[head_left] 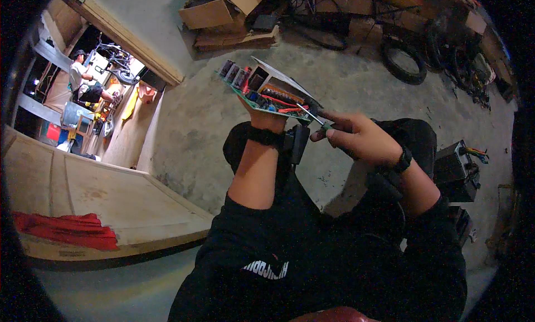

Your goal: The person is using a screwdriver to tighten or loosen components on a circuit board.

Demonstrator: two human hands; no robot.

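Observation:
A green circuit board (252, 103) is held up in front of me, tilted. It carries several dark cylindrical parts at its left end, red wires, and a pale metal plate (281, 75) standing along its far side. My left hand (266, 120) grips the board from below, its fingers mostly hidden behind it. My right hand (359, 133) is closed around the dark handle of a screwdriver (313, 115). The screwdriver's bright shaft points up and left, its tip at the wires near the board's right end. Whether the tip touches a part cannot be made out.
Cardboard boxes (207, 14) and a black tyre (402, 64) lie on the concrete floor beyond. A dark metal box with wires (454, 165) stands at my right. At left, a red cloth (69, 231) lies on a wooden ledge; another person (82, 79) sits beyond an opening.

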